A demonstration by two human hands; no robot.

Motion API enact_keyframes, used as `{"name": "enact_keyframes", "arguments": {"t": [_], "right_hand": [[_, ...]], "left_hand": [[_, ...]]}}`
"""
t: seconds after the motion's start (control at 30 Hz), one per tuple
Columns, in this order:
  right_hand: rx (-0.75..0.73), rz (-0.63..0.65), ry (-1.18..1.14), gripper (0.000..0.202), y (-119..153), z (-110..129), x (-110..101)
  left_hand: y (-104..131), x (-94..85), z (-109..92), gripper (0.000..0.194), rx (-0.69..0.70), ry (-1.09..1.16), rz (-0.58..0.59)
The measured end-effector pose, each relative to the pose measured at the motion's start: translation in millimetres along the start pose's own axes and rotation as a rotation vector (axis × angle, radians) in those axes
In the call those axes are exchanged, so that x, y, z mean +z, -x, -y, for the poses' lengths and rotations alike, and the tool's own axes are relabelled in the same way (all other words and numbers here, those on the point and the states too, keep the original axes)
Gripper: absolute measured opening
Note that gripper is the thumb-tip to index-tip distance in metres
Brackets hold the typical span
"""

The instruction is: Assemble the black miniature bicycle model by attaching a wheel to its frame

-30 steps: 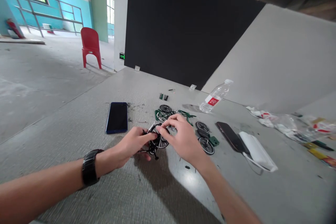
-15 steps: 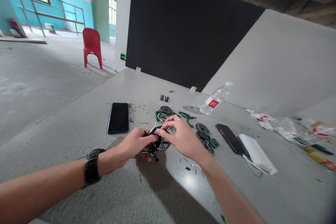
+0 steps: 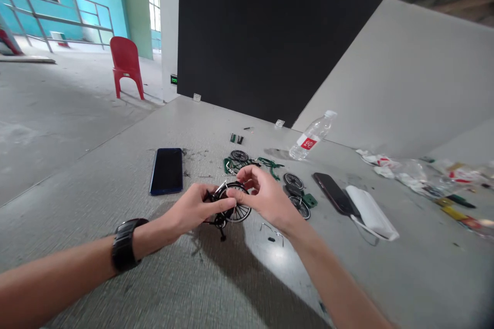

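Note:
Just above the table, a small black model bicycle [image 3: 238, 212] is held between both hands. My left hand [image 3: 195, 206] is closed on its frame, the thumb stretched along toward the wheel; its other fingers are mostly hidden behind. With thumb and fingers, my right hand [image 3: 264, 195] grips the wheel at its upper edge. A pedal and crank hang below. Beyond the hands lie a green model bicycle frame [image 3: 271, 162] and a loose spoked wheel [image 3: 239, 156]. To the right are another wheel [image 3: 293, 181] and a green part [image 3: 310, 200]. A thin bent wire piece [image 3: 272, 232] rests nearer.
A dark phone [image 3: 166, 171] lies at left. On the right are a second phone [image 3: 335, 193] beside a white power bank [image 3: 372, 212], and a clear water bottle [image 3: 313, 136]. Crumpled plastic packaging [image 3: 420, 164] lies farther right. A red chair [image 3: 126, 64] stands on the floor beyond.
My right fingers have shifted a little on the wheel, and more of the wheel shows. The whole view has moved slightly; the things on the table lie as before.

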State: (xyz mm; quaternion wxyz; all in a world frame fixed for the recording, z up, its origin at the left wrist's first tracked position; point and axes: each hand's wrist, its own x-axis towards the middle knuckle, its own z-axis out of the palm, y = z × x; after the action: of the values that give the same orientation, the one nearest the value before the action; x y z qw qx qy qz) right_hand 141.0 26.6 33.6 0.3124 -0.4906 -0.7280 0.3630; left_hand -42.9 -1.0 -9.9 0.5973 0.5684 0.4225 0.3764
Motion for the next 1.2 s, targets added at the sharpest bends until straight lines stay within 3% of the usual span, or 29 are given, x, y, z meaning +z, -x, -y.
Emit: {"name": "enact_keyframes", "arguments": {"t": [0.23, 0.3, 0.4, 0.53, 0.7, 0.8, 1.0, 1.1, 1.2], "right_hand": [[0.082, 0.234, -0.214, 0.027, 7.9, 9.4, -9.6], [0.044, 0.184, -0.184, 0.028, 8.1, 10.3, -22.4], [-0.053, -0.009, 0.049, 0.025, 12.0, 3.9, -49.6], [-0.04, 0.076, 0.421, 0.023, 29.6, -24.6, -78.0], [-0.04, -0.107, 0.613, 0.024, 43.5, -71.6, -81.7], [-0.05, -0.069, 0.653, 0.019, 40.0, -84.8, -80.0], [-0.033, -0.042, 0.736, 0.017, 39.0, -87.6, -86.4], [-0.024, -0.046, 0.782, 0.014, 40.7, -92.7, -86.8], [-0.019, -0.051, 0.787, 0.014, 40.6, -97.6, -85.4]], "left_hand": [[1.0, -3.3, -5.6, 0.034, 0.105, -0.126, 0.1], [1.1, -4.3, -7.2, 0.032, 0.091, -0.058, 0.104], [-0.1, -6.3, -7.8, 0.032, 0.058, 0.015, 0.049], [-1.8, -8.8, -7.1, 0.036, -0.051, 0.048, -0.013], [0.0, -8.2, -7.4, 0.038, -0.16, 0.057, -0.112], [0.8, -7.1, -7.2, 0.037, -0.217, 0.123, -0.205], [-3.7, -6.7, -1.3, 0.038, -0.212, 0.197, -0.241], [-3.7, -8.4, -2.0, 0.04, -0.148, 0.048, -0.279], [0.6, -12.1, -7.6, 0.04, 0.105, -0.39, -0.283]]}}
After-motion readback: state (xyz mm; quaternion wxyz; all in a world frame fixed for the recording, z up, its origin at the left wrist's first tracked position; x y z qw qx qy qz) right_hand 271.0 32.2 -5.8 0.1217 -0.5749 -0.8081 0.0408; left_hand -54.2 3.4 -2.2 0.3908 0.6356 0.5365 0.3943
